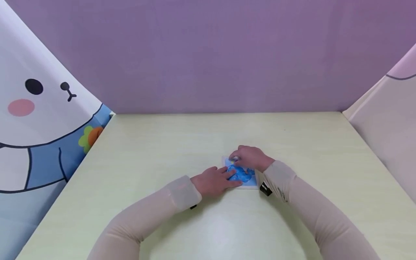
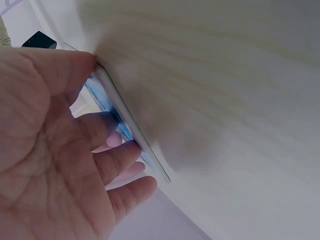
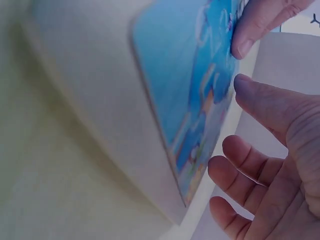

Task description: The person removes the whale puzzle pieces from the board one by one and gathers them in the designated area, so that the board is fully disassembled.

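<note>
A small flat board with a glossy blue picture and a pale border lies on the table, partly covered by both hands. My left hand rests at its left side, fingers spread and reaching onto the picture. In the left wrist view, the thumb of that hand touches the board's edge. From the right, my right hand arches over the far part of the board. The right wrist view shows its thumb at the picture, apart from its bent fingers, with nothing visible between them.
The pale wooden table spreads around the board. A purple panel stands behind it. On the left hangs a cloth with a cartoon animal, and a pale cloth is on the right.
</note>
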The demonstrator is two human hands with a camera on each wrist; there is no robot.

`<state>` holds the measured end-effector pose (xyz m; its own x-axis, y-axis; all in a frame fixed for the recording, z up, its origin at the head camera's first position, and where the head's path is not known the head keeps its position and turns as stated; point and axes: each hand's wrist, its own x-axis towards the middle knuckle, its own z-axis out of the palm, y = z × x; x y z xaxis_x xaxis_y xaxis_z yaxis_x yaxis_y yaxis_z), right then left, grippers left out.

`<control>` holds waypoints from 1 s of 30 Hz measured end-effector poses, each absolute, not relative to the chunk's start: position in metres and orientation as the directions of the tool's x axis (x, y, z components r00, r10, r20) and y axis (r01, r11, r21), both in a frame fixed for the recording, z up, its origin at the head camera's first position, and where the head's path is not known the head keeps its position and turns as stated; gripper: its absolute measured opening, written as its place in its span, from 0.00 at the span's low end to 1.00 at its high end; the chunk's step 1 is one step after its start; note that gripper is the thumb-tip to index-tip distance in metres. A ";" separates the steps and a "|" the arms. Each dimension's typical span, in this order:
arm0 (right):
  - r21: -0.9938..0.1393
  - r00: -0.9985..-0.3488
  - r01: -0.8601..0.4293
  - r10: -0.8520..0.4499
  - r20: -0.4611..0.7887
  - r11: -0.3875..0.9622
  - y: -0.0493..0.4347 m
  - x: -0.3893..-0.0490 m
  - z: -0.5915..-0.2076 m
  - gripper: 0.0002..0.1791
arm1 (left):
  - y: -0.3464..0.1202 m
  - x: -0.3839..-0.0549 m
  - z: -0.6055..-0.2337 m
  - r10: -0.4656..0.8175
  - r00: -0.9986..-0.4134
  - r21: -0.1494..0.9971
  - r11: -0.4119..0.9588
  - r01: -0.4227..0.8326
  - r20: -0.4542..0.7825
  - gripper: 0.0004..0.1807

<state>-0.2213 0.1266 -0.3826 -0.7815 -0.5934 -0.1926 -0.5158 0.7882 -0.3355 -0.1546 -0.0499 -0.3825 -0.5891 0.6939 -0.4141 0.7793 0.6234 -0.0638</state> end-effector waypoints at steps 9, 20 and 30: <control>-0.296 -0.756 -0.558 -0.622 -0.204 0.775 0.119 -0.229 -0.385 0.15 | -0.050 -0.157 -0.382 0.694 -0.597 -0.067 0.628 0.776 -0.403 0.28; -0.326 -0.747 -0.520 -0.606 -0.273 0.789 0.116 -0.233 -0.383 0.16 | -0.050 -0.160 -0.382 0.689 -0.596 -0.045 0.638 0.768 -0.412 0.29; -0.263 -0.754 -0.542 -0.600 -0.267 0.798 0.110 -0.233 -0.382 0.15 | -0.049 -0.160 -0.385 0.675 -0.608 -0.036 0.656 0.754 -0.419 0.29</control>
